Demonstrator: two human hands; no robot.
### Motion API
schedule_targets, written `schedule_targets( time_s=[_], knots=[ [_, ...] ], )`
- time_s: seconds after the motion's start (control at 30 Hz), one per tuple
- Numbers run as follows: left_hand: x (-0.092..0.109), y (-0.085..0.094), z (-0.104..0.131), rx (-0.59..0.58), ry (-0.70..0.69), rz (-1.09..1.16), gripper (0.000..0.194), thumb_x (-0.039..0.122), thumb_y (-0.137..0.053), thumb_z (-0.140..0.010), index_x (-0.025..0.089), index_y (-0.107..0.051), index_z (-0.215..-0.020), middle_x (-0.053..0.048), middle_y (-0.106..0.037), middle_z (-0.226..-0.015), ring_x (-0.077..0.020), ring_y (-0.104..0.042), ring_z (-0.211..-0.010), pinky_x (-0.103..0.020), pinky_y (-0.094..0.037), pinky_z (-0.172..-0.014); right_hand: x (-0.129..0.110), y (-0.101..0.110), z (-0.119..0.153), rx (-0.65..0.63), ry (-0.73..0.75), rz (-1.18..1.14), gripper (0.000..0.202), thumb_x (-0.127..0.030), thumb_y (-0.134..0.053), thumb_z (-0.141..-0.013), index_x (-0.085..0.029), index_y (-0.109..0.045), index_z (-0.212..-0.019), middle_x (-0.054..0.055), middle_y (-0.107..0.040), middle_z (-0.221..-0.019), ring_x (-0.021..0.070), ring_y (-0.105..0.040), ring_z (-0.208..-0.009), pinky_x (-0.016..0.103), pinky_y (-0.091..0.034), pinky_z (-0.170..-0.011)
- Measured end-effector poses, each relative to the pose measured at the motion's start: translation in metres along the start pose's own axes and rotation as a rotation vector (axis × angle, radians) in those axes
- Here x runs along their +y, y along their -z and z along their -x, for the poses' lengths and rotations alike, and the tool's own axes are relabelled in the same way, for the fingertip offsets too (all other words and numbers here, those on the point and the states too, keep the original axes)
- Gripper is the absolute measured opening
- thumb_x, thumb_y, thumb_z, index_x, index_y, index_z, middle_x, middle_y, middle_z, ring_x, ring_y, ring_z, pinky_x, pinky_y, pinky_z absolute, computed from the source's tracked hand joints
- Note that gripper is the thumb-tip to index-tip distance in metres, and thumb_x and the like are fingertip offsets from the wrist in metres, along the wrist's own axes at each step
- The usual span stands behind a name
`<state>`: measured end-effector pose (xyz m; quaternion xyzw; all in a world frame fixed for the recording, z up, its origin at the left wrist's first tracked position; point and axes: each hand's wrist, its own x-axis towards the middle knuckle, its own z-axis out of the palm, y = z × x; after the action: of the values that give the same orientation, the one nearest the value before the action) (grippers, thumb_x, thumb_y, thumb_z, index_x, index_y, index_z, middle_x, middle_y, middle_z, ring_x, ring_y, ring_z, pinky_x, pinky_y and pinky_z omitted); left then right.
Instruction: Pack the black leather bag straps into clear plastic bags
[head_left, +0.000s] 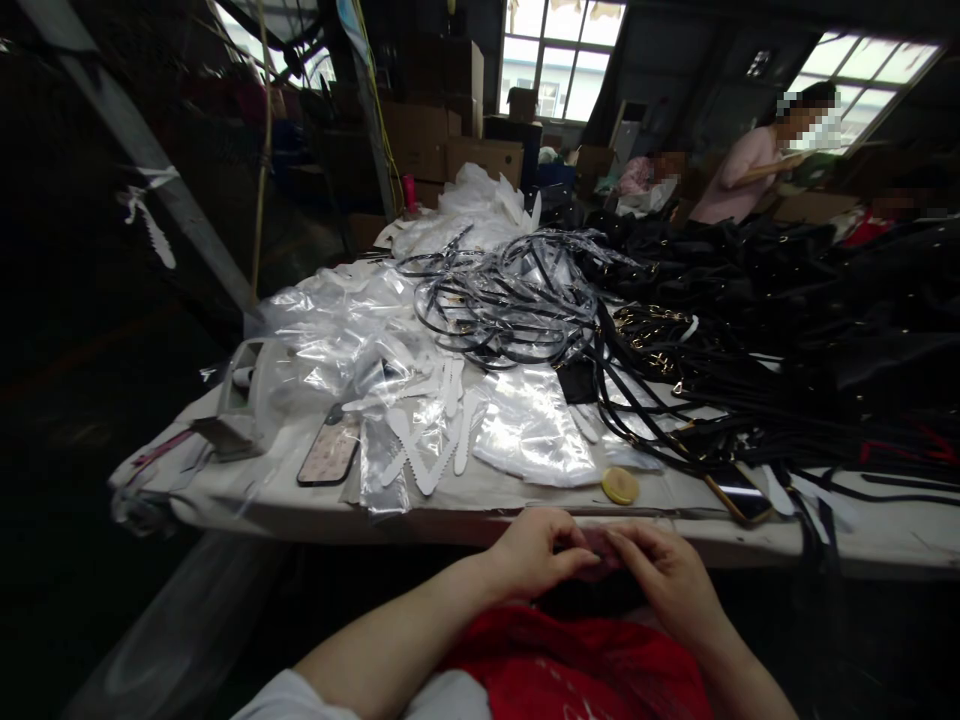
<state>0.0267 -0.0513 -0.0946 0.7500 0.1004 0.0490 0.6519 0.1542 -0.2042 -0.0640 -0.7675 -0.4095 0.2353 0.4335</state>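
– Dim wkshop, long white-covered table point(315, 512). Where's the small dark-pink, soft-looking item point(601, 568)?
– Betw. the 2 hands, just off the table's front edge, above the bright red cloth point(577, 660). Left hand point(536, 555) pinches its L side, right hand point(664, 570) its R side, fingertips closed on it.
– Long axis? Nearer hand?
– Can't tell axis, fingers hide most; both touch it, so neither's nearer.
– Anything in the way?
– Nothing vis. Round yellow disc point(619, 486) sits just beyond; dark-screened phone in tan case point(741, 496) to R; clear plastic bags point(532, 430) & thin black straps point(510, 325) behind.
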Motion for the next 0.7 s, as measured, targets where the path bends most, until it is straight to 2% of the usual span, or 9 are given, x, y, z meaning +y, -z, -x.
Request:
schedule_targets(
  time_s=[0.17,0.2,0.27,0.33,0.37,0.43,0.53,0.6,0.7],
  knots=[
    [0.002,-0.002,0.000,0.010,-0.065,-0.112,0.019,0.031,-0.068,-0.083,0.015,-0.077,-0.077,-0.004,-0.072,-0.072,-0.0132,-0.062,-0.064,-0.021,-0.044,-0.061,0.007,-0.004,0.002,0.075,-0.071,0.022,0.039,-0.049,-0.074,-0.076,-0.021,-0.059,-0.054,0.001,-0.063,-0.052,0.0174,-0.058,-0.050,0.027,-0.047,-0.049],
    [0.003,-0.003,0.001,0.007,-0.065,-0.119,0.019,0.031,-0.068,-0.083,0.014,-0.077,-0.077,-0.004,-0.072,-0.072,-0.0130,-0.062,-0.065,-0.020,-0.044,-0.062,0.005,-0.003,0.002,0.068,-0.058,0.034,0.035,-0.049,-0.077,-0.073,-0.021,-0.061,-0.057,0.001,-0.064,-0.054,0.0178,-0.059,-0.052,0.027,-0.048,-0.050],
    [0.003,-0.002,0.001,0.004,-0.052,-0.136,0.018,0.030,-0.069,-0.082,0.014,-0.077,-0.078,-0.003,-0.072,-0.073,-0.0128,-0.062,-0.066,-0.020,-0.044,-0.064,-0.002,-0.001,0.002,0.044,-0.025,0.051,0.029,-0.046,-0.080,-0.067,-0.021,-0.071,-0.079,0.004,-0.072,-0.073,0.0219,-0.066,-0.065,0.030,-0.054,-0.060],
    [0.003,-0.001,0.001,-0.001,-0.038,-0.144,0.014,0.027,-0.069,-0.081,0.015,-0.077,-0.078,-0.003,-0.072,-0.074,-0.0129,-0.062,-0.067,-0.020,-0.044,-0.065,-0.011,0.002,0.002,0.039,0.006,0.075,0.048,-0.043,-0.081,-0.064,-0.021,-0.071,-0.106,0.007,-0.075,-0.097,0.0267,-0.070,-0.085,0.034,-0.057,-0.073],
    [0.003,0.000,0.001,0.003,-0.038,-0.147,0.013,0.026,-0.069,-0.081,0.015,-0.077,-0.078,-0.003,-0.072,-0.074,-0.0131,-0.062,-0.068,-0.020,-0.044,-0.066,-0.014,0.002,0.002,0.034,0.014,0.086,0.052,-0.043,-0.081,-0.065,-0.022,-0.070,-0.112,0.009,-0.074,-0.105,0.0278,-0.069,-0.091,0.035,-0.057,-0.078],
    [0.003,0.001,0.001,0.013,-0.049,-0.147,0.013,0.026,-0.069,-0.081,0.015,-0.076,-0.078,-0.003,-0.071,-0.075,-0.0135,-0.062,-0.069,-0.021,-0.044,-0.067,-0.019,0.002,0.004,0.012,0.017,0.101,0.043,-0.042,-0.076,-0.073,-0.022,-0.070,-0.110,0.009,-0.074,-0.106,0.0274,-0.069,-0.094,0.035,-0.057,-0.081],
    [0.005,0.001,0.002,0.018,-0.051,-0.150,0.014,0.027,-0.069,-0.081,0.016,-0.076,-0.077,-0.003,-0.071,-0.075,-0.0138,-0.061,-0.069,-0.022,-0.044,-0.068,-0.020,0.000,0.004,-0.003,0.030,0.084,0.022,-0.039,-0.062,-0.087,-0.023,-0.073,-0.096,0.007,-0.075,-0.096,0.0243,-0.070,-0.089,0.032,-0.055,-0.078],
    [0.006,0.001,0.004,0.035,-0.028,-0.167,0.011,0.025,-0.069,-0.080,0.016,-0.075,-0.075,-0.003,-0.071,-0.075,-0.0141,-0.061,-0.071,-0.022,-0.044,-0.070,-0.018,-0.002,0.004,-0.012,0.047,0.071,0.024,-0.036,-0.055,-0.092,-0.023,-0.073,-0.085,0.005,-0.074,-0.086,0.0224,-0.069,-0.083,0.030,-0.053,-0.074],
    [0.004,-0.002,0.004,0.066,0.015,-0.159,0.009,0.025,-0.074,-0.074,0.016,-0.074,-0.077,-0.002,-0.069,-0.078,-0.0148,-0.060,-0.075,-0.024,-0.044,-0.072,-0.012,-0.007,0.001,-0.007,0.031,0.069,0.026,-0.034,-0.059,-0.090,-0.021,-0.068,-0.069,0.002,-0.070,-0.069,0.0191,-0.065,-0.068,0.027,-0.048,-0.064]
  ],
)
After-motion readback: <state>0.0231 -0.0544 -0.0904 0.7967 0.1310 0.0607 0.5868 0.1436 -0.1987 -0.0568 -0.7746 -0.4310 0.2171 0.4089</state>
